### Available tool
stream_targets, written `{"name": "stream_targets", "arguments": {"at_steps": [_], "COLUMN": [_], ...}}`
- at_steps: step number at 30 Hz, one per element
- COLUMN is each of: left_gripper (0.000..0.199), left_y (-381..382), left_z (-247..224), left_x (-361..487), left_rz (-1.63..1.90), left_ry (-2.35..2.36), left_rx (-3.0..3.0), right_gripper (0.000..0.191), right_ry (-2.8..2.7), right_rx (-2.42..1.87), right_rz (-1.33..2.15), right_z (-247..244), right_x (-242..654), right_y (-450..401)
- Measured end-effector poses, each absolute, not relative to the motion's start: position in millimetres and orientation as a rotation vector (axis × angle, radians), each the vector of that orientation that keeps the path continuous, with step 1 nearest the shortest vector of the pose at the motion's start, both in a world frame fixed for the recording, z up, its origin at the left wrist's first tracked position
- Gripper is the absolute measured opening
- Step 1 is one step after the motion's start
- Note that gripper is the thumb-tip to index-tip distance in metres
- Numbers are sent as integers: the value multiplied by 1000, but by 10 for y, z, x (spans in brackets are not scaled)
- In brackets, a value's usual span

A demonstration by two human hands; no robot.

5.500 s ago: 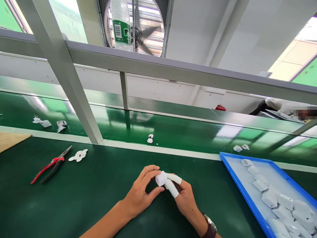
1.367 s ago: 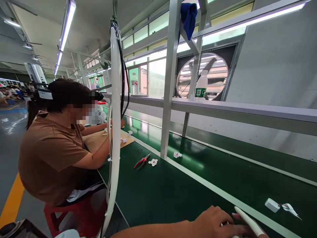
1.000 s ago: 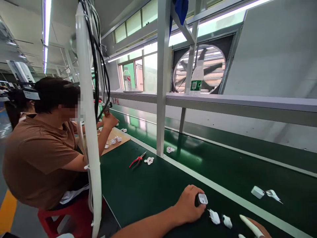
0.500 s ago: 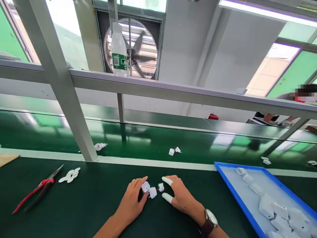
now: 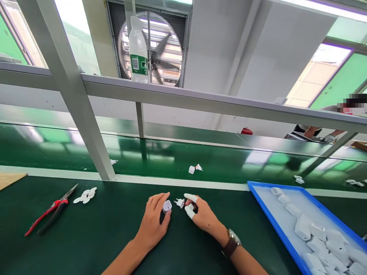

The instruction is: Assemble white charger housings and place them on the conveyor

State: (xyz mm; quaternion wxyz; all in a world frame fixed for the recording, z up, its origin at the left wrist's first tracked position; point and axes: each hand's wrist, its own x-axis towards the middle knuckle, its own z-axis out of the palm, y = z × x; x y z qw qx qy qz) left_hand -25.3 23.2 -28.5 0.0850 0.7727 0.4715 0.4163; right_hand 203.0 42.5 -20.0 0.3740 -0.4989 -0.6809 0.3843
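My left hand (image 5: 155, 218) is closed around a small white square charger housing (image 5: 167, 206), held between thumb and fingers just above the green mat. To its right, my right hand (image 5: 204, 215) has white covers on its thumb and forefinger. Those two fingertips pinch the reddish wire end of a white plug piece (image 5: 179, 203), whose pins point left toward the housing. What else lies between the right fingertips is partly hidden. A small gap separates the plug piece from the housing.
Red-and-black pliers (image 5: 54, 209) and several flat white pieces (image 5: 85, 195) lie at left. A blue-rimmed tray (image 5: 275, 230) with many white housings stands at right. Beyond runs a green belt (image 5: 160, 156) carrying white parts (image 5: 195, 168). A slanted metal post (image 5: 83, 103) rises near its edge.
My right fingers have closed on the wired plug piece, which now points left, apart from my left thumb. The white parts on the belt have shifted left.
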Motion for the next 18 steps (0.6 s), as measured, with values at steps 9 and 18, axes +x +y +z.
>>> {"name": "stream_targets", "arguments": {"at_steps": [9,18], "left_gripper": [26,65], "left_y": [29,146], "left_z": [-208,-178], "left_x": [-44,-190], "left_rz": [1226,1085], "left_ry": [1085,1281], "left_rx": [2134,1401], "right_gripper": [60,60], "right_ry": [-1183,-1839], "right_rx": [-926,-1038], "right_rz": [1630,482], "right_z": [45,-155], "right_x": [1858,1839], "right_y": [138,26]}}
